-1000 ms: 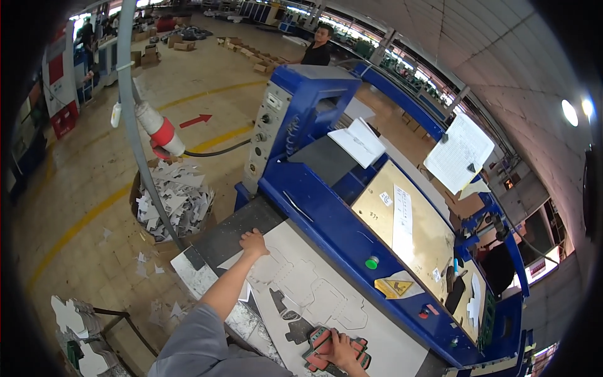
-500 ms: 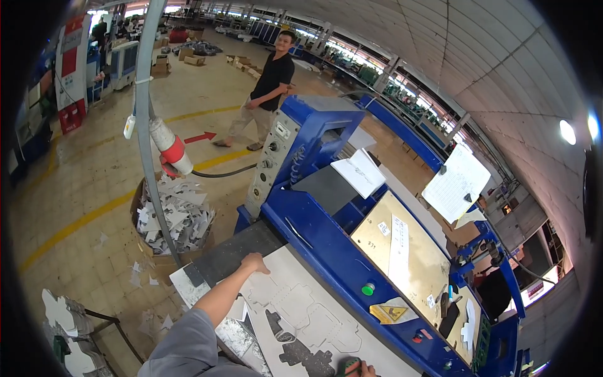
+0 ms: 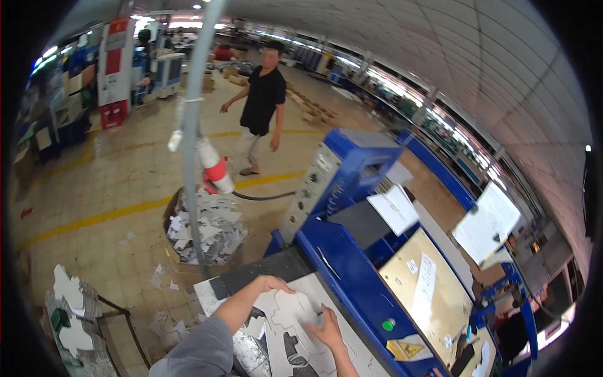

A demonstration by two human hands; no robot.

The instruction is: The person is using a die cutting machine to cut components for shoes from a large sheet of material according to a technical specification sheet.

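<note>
A pale cardboard sheet (image 3: 361, 339) with cut outlines lies on the bed of a blue machine. My left hand (image 3: 274, 284) rests at the upper edge of a cut cardboard piece (image 3: 290, 309), its visible fingers stretched out; its other fingertips are hidden. Beside that piece, on its right, is my right hand (image 3: 328, 330), with thumb and forefinger spread and no tool seen in it. A small dark spot by the forefinger is too blurred to name. Dark openings show in the sheet below the hands.
The blue machine (image 3: 352, 251) with a green button (image 3: 389, 325) rises to my right. A box of scraps (image 3: 210, 226) stands beyond the bed, behind a grey pole (image 3: 196, 119). Stacked cut pieces (image 3: 78, 314) are at lower left. A person (image 3: 264, 94) stands across the floor.
My right hand has come up from the lower edge, without the green-and-red thing that was by it. The view has shifted left. The person beyond has turned and lowered their arms.
</note>
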